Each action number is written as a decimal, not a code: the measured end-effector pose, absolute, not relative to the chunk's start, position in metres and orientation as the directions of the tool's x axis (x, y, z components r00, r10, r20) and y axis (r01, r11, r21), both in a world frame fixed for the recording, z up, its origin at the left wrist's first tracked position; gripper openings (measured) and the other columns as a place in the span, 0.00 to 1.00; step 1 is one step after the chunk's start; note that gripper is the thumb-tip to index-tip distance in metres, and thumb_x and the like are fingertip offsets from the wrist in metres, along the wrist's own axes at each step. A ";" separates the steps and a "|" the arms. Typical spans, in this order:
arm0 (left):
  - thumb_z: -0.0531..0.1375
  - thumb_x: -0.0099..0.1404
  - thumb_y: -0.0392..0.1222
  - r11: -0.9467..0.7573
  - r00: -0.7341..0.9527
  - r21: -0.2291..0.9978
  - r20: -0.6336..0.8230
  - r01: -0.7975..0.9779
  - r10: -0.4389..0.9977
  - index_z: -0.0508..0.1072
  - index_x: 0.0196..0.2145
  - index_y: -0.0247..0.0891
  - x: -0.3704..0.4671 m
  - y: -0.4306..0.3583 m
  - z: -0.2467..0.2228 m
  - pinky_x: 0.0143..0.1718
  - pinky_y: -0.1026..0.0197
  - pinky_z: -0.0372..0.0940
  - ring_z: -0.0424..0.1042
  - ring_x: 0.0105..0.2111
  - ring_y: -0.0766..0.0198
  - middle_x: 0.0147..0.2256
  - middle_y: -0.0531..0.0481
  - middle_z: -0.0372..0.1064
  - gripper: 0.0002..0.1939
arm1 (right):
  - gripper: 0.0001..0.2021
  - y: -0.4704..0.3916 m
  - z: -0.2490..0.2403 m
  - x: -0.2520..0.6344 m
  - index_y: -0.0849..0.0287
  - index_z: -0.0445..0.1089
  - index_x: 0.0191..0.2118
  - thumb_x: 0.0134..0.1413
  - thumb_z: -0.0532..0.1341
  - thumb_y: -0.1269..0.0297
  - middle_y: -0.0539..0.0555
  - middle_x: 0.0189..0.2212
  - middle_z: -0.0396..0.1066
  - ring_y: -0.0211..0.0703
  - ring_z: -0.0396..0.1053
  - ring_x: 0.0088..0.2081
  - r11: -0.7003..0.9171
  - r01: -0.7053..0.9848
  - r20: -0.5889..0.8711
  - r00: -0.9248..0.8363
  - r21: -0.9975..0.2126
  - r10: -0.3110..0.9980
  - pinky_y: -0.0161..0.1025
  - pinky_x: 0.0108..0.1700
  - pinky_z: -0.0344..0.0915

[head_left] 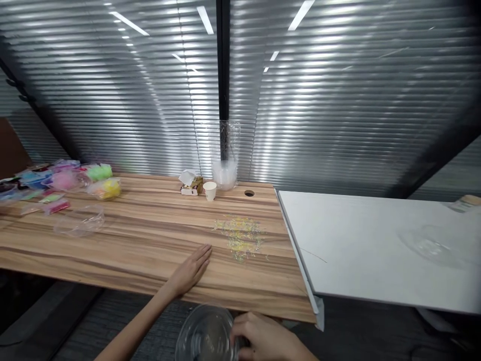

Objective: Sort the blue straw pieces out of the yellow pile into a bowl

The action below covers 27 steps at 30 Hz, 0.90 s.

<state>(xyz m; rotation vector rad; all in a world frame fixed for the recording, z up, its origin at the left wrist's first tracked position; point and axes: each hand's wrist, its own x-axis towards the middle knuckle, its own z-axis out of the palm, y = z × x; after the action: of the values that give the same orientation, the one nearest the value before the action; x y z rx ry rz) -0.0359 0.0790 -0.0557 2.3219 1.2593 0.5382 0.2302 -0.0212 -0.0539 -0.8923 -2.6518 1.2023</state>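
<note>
My left hand [191, 271] lies flat on the wooden table [131, 250], its fingers together and stretched out toward a scatter of small yellow and pale shreds [242, 233]. It holds nothing and stays a little apart from the shreds. Below the table's front edge, my right hand [259, 335] grips the rim of a clear round bowl [203, 333]. Part of the bowl is cut off by the bottom of the view. What the bowl contains, if anything, I cannot make out.
Coloured bags [63, 180] crowd the far left, near a clear plastic container [84, 220]. A tissue pack [191, 184], a paper cup [210, 190] and a tall bag of clear cups [225, 173] stand at the back. On the right is a white table [361, 240] with a clear dish [428, 245].
</note>
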 end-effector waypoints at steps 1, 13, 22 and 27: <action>0.46 0.69 0.46 -0.491 0.513 0.553 0.129 0.673 0.849 0.58 0.60 0.42 -0.034 0.075 -0.055 0.63 0.53 0.45 0.49 0.62 0.59 0.62 0.49 0.50 0.23 | 0.11 -0.023 -0.054 0.228 0.53 0.71 0.42 0.49 0.63 0.66 0.52 0.40 0.72 0.45 0.69 0.43 0.520 0.492 -0.151 -0.812 -0.698 0.564 0.34 0.45 0.62; 0.42 0.70 0.44 -0.538 0.477 0.291 0.257 0.791 0.841 0.55 0.60 0.29 0.005 0.044 -0.076 0.62 0.49 0.50 0.47 0.62 0.56 0.62 0.38 0.50 0.24 | 0.08 -0.050 -0.051 0.236 0.56 0.72 0.37 0.48 0.64 0.69 0.50 0.38 0.72 0.43 0.68 0.43 0.411 0.546 -0.163 -0.723 -0.730 0.672 0.33 0.46 0.59; 0.42 0.70 0.43 -0.520 0.448 0.229 0.300 0.823 0.842 0.56 0.59 0.26 0.013 0.044 -0.083 0.61 0.48 0.51 0.46 0.62 0.55 0.61 0.34 0.51 0.24 | 0.08 -0.048 -0.061 0.228 0.55 0.73 0.38 0.49 0.63 0.69 0.51 0.38 0.72 0.43 0.68 0.42 0.430 0.612 -0.194 -0.696 -0.664 0.691 0.33 0.44 0.59; 0.43 0.70 0.43 -0.508 0.422 0.242 0.331 0.827 0.844 0.56 0.59 0.28 0.014 0.044 -0.085 0.60 0.48 0.53 0.47 0.62 0.55 0.61 0.35 0.51 0.24 | 0.08 -0.049 -0.070 0.216 0.56 0.74 0.37 0.50 0.60 0.71 0.51 0.37 0.73 0.43 0.68 0.41 0.374 0.658 -0.124 -0.581 -0.654 0.804 0.33 0.42 0.59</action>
<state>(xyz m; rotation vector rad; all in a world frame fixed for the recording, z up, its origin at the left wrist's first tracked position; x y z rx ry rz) 0.0135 0.0440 -0.0846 2.6138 1.5362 0.6470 0.2165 -0.0494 -0.0696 -1.3086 -2.4185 0.9981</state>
